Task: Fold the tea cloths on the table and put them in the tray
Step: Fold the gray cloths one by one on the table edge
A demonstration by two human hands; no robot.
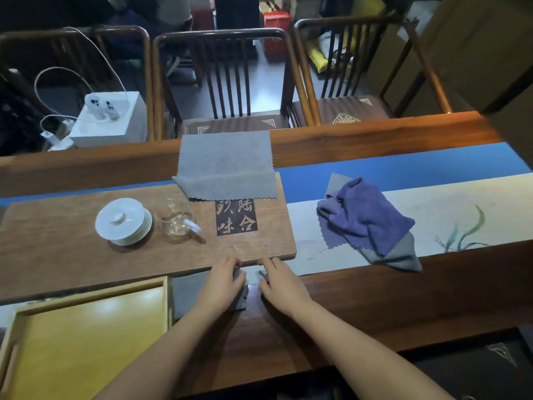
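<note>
A small grey tea cloth (187, 295) lies folded on the table's near edge, just right of the yellow wooden tray (95, 293). My left hand (223, 281) rests on its right part and pinches its far right corner. My right hand (281, 281) is right beside it and pinches a small grey bit of the cloth between thumb and forefinger. A second grey cloth (227, 168) lies partly folded across the far edge of the wooden tea board (259, 243). A crumpled purple and grey cloth (366, 220) lies on the table runner to the right. Nothing lies in the visible part of the tray.
A white lidded cup (122, 220) and a glass pitcher (176, 219) stand on the tea board. Wooden chairs (225, 82) line the far side of the table. A white box (112, 119) with cables sits at the back left.
</note>
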